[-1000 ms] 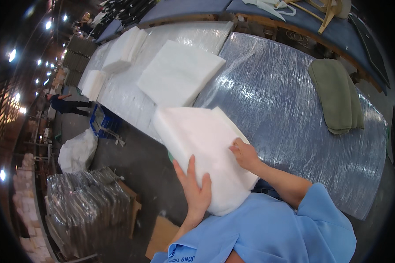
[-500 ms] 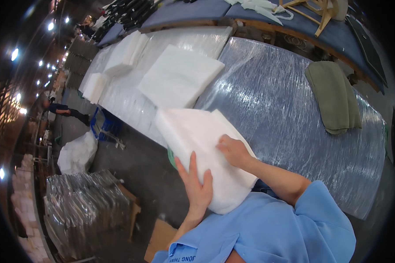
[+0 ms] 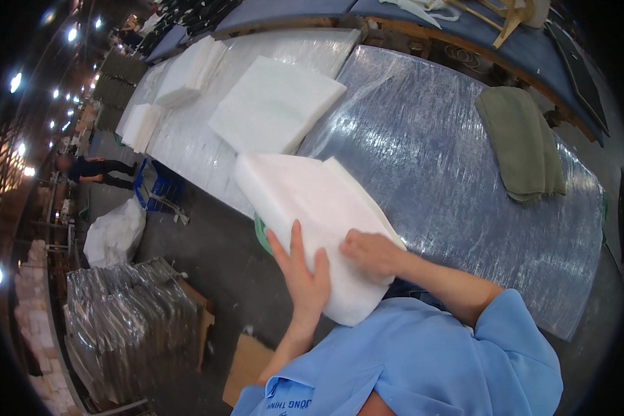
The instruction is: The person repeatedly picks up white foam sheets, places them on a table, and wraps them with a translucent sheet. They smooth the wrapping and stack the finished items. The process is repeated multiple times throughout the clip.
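Observation:
A thick white padding block (image 3: pixel 291 197), soft like batting, leans between my body and the table edge. My left hand (image 3: pixel 301 274) lies along its left side, fingers spread and stretched out. On its top face rests my right hand (image 3: pixel 371 253), its fingers curled in; what they pinch, if anything, is hidden. Along the block's right side shows a cream-coloured layer edge (image 3: pixel 360 191). Just beyond the block, a flat white batting square (image 3: pixel 277 104) lies on the film-covered table (image 3: pixel 423 139).
Stacked white pads (image 3: pixel 187 73) stand at the table's far left, and a folded olive cloth (image 3: pixel 520 142) lies at its right. Film-wrapped sheets (image 3: pixel 128 326), a white bag (image 3: pixel 114 232) and a blue crate (image 3: pixel 159 186) are on the left. Farther off stands a person (image 3: pixel 90 168).
My right hand has slid down the padding toward my body. My left hand keeps its place on the side. The view has shifted slightly, and the distant person's legs are farther apart.

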Available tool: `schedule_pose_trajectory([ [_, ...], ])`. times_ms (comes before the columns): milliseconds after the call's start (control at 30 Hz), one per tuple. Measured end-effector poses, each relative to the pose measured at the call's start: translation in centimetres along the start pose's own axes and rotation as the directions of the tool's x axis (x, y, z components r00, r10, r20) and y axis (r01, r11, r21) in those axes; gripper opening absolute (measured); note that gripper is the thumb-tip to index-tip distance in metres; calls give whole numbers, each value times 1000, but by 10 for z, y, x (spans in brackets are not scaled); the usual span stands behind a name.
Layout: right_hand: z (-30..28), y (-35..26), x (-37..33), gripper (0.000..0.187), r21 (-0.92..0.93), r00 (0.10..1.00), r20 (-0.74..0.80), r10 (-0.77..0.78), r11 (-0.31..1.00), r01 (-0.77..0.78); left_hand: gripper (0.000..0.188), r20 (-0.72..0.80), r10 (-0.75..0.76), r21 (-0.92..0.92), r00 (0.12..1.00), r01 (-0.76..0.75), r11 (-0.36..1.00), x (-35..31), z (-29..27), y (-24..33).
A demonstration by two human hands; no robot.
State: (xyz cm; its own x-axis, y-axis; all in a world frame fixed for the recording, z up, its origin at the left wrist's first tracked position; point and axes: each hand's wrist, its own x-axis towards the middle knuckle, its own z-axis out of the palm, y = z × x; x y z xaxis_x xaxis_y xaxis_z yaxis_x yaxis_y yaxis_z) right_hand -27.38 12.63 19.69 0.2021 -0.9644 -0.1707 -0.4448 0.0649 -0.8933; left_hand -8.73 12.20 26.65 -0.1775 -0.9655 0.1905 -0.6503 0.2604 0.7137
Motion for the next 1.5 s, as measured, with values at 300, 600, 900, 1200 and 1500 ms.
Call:
schedule_pose_trajectory([
  [300, 1, -26, -18, 33, 121, 970, -160, -183, 971, 204, 64, 1, -278, -825, 961, 158, 543, -9, 5, 9],
  [600, 18, 46, 4, 31, -86, 926, -189, -327, 945, 316, 57, -159, -52, 77, 986, 65, 995, -59, 27, 38],
  [900, -30, 23, -5, 31, 222, 963, -261, -61, 967, 121, 60, -183, -29, 49, 983, 39, 998, -46, 45, 60],
  [1200, -29, 70, 7, 33, 10, 990, -124, -62, 998, 64, 64, -133, -3, 236, 991, 35, 971, -25, 57, 101],
  [1500, -50, 54, -4, 42, 380, 990, -7, 139, 917, -126, 59, -171, -88, 77, 981, 102, 992, -25, 70, 106],
])
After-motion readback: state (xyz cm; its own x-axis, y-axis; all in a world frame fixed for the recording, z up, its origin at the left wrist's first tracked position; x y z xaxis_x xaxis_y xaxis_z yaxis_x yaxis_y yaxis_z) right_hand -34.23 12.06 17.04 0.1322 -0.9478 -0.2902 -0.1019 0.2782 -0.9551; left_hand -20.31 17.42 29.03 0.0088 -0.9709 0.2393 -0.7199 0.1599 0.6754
